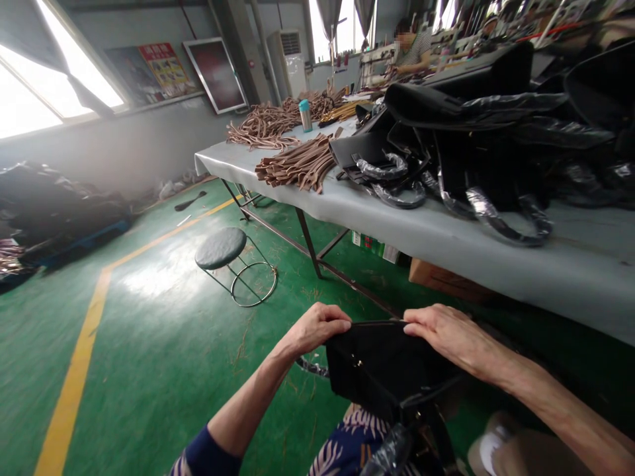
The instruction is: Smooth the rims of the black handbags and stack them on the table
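A black handbag [387,363] rests over my lap, its top edge stretched between my two hands. My left hand [320,325] pinches the left end of that edge, thumb against fingers. At the right end, my right hand [436,328] grips the same edge with its fingers closed. Small metal fittings show on the bag's dark face. A plastic-wrapped handle [313,367] sticks out at the left, and more clear plastic wrap [389,453] hangs near the bottom. The underside of the bag is hidden.
A grey-covered table [496,264] bears a heap of black bags [476,119], bundled brown straps [300,162] and a bottle [305,116]. A round stool [221,248] stands on the green floor. Another person [414,53] sits at the back. Dark piles [54,211] lie left.
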A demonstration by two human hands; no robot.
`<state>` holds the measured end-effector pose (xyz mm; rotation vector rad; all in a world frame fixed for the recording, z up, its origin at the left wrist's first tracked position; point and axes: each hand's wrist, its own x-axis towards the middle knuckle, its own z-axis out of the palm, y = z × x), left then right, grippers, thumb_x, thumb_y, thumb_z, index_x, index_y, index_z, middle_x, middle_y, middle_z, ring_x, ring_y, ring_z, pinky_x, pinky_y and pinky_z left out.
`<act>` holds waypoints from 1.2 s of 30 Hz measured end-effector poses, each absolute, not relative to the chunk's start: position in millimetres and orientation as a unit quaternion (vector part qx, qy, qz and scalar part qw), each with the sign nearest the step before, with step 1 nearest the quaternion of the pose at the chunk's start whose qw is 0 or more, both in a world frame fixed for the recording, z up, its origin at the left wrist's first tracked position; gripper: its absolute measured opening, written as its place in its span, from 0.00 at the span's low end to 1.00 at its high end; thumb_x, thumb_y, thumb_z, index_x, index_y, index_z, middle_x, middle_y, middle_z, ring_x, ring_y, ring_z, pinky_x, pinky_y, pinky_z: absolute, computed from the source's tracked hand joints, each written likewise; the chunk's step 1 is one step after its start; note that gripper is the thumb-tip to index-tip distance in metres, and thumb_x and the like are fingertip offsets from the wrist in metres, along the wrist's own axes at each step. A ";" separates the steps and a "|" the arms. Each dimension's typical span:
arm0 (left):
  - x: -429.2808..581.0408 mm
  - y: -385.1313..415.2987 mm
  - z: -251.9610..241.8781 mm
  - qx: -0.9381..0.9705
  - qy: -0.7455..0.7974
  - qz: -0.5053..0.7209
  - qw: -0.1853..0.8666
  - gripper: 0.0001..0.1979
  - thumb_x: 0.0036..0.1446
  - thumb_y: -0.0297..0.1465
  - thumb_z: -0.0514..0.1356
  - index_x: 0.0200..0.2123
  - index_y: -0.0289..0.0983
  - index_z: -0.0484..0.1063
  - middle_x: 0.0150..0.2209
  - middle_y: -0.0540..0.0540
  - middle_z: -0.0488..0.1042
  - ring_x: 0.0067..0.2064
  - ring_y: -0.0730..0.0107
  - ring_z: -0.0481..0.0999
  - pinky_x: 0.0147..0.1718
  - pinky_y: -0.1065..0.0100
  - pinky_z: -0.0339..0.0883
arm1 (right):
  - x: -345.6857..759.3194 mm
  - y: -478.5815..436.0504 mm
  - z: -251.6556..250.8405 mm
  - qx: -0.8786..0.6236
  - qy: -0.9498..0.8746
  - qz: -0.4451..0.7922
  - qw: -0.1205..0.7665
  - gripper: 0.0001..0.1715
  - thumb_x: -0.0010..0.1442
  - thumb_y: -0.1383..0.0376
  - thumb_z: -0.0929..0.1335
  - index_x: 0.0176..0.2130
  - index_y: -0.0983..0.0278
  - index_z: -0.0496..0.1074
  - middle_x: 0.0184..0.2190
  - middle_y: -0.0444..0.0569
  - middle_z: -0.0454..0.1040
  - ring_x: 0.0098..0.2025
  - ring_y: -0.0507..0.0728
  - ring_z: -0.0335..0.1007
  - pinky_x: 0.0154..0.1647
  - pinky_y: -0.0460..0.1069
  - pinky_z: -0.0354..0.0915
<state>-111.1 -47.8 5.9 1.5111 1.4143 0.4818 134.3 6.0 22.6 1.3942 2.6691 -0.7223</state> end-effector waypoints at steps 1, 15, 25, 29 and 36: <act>-108.4 -48.5 8.6 0.643 0.580 0.198 0.459 0.13 0.52 0.34 0.52 0.32 0.33 0.73 0.24 0.51 0.67 0.26 0.76 0.62 0.25 0.74 0.56 | 133.9 5.6 22.3 0.450 0.862 -0.232 0.020 0.16 0.59 0.60 0.58 0.23 0.60 0.65 0.25 0.44 0.73 0.32 0.55 0.69 0.31 0.47 0.55; -57.1 -51.6 -0.4 0.791 0.559 0.146 0.200 0.15 0.46 0.18 0.46 0.34 0.35 0.68 0.31 0.45 0.68 0.35 0.68 0.65 0.35 0.69 0.60 | 132.7 2.6 19.8 0.435 0.876 -0.209 0.011 0.14 0.58 0.61 0.60 0.26 0.59 0.69 0.26 0.45 0.75 0.33 0.56 0.70 0.32 0.47 0.55; -57.3 -48.9 0.9 0.759 0.552 0.230 0.256 0.09 0.54 0.30 0.53 0.34 0.36 0.72 0.33 0.46 0.69 0.36 0.69 0.67 0.37 0.70 0.60 | 136.9 3.5 21.1 0.430 0.873 -0.232 0.004 0.14 0.58 0.60 0.60 0.27 0.59 0.70 0.26 0.45 0.76 0.33 0.56 0.71 0.32 0.47 0.55; -59.6 -39.9 4.0 0.721 0.577 0.218 0.316 0.09 0.52 0.31 0.55 0.31 0.36 0.75 0.32 0.47 0.71 0.34 0.70 0.68 0.35 0.71 0.60 | 134.1 1.9 25.8 0.424 0.870 -0.251 0.006 0.14 0.58 0.61 0.60 0.28 0.58 0.72 0.26 0.45 0.75 0.32 0.55 0.71 0.31 0.46 0.55; -69.1 -20.2 8.3 0.637 0.560 0.104 0.519 0.14 0.46 0.34 0.58 0.36 0.35 0.75 0.28 0.51 0.73 0.28 0.73 0.68 0.26 0.74 0.59 | 139.4 1.9 27.3 0.409 0.865 -0.291 -0.015 0.15 0.58 0.60 0.60 0.29 0.57 0.74 0.28 0.44 0.76 0.33 0.55 0.70 0.32 0.45 0.57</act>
